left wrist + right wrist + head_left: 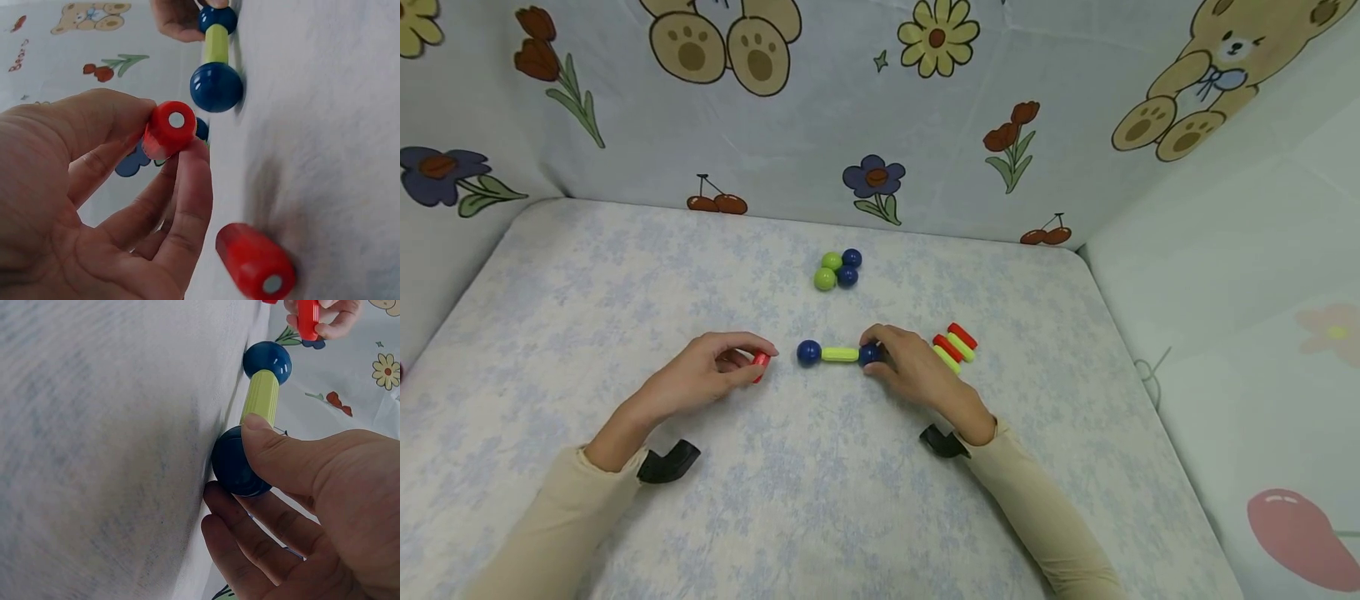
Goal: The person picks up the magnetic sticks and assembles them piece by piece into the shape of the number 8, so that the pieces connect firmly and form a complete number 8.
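My left hand (pixel 718 367) pinches a red magnetic rod (pixel 170 128) between thumb and fingertips, its pale round end facing the left wrist camera. A second red rod (pixel 259 262) lies on the cloth below that hand. To the right, a yellow-green rod (pixel 840 355) joins two blue balls, lying crosswise on the table. My right hand (pixel 913 367) holds the right-hand blue ball (pixel 234 464) with thumb and fingers. The left-hand blue ball (pixel 808 353) points toward the left hand, with a gap between it and the held red rod.
Two green balls (pixel 825 278) and two blue balls (pixel 847 276) sit clustered farther back on the patterned tablecloth (pixel 820 500). Red and yellow-green rods (pixel 962 335) lie side by side beyond the right hand. A printed curtain (pixel 820 142) hangs along the back edge.
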`<state>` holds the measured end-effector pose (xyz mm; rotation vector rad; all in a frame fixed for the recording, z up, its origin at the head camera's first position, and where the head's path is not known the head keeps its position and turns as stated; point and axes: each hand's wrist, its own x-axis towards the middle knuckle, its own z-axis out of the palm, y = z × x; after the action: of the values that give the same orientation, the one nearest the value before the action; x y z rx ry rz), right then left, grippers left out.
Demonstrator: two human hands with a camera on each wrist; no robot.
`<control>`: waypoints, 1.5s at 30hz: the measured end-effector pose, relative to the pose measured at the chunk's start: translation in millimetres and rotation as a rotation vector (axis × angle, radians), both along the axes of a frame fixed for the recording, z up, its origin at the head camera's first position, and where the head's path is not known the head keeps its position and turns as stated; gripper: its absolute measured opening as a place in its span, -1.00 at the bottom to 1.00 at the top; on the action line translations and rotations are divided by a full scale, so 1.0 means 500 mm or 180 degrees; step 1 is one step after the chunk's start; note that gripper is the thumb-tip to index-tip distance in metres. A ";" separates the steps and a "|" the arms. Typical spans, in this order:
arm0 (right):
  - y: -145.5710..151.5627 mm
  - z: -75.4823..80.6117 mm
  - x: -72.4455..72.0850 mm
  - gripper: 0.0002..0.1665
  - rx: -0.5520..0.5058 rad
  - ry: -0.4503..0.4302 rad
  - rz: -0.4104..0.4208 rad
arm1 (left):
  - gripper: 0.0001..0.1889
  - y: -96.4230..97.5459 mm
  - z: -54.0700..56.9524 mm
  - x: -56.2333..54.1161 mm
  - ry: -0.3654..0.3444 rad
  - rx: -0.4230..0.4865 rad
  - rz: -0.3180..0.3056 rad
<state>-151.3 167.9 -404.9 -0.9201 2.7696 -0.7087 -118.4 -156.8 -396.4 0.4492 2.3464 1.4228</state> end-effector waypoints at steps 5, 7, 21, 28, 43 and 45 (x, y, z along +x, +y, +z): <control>-0.002 0.001 -0.002 -0.64 -0.0015 0.0003 0.0010 | -0.71 0.015 -0.009 0.004 -0.0049 0.0031 -0.0104; -0.002 0.000 -0.002 -0.64 -0.0028 0.0001 0.0032 | -0.71 0.022 -0.013 0.007 -0.0048 0.0029 -0.0152; -0.004 0.003 -0.005 -0.64 0.0010 -0.0076 -0.0042 | -0.73 0.074 -0.040 0.019 0.0136 0.0021 -0.0220; -0.001 0.000 -0.011 -0.64 0.0000 -0.0074 0.0012 | -0.71 0.087 -0.044 0.021 0.0145 0.0057 -0.0171; -0.009 0.006 -0.018 -0.62 0.0156 -0.0050 0.0005 | -0.67 0.104 -0.048 0.020 0.0221 -0.0044 -0.0049; -0.010 0.007 -0.019 -0.61 0.0152 -0.0049 0.0025 | -0.64 0.105 -0.049 0.021 0.0237 -0.0042 -0.0018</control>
<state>-160.7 162.9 -401.5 -0.9119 2.7552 -0.6428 -107.7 -104.4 -420.8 0.5132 2.4092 1.4103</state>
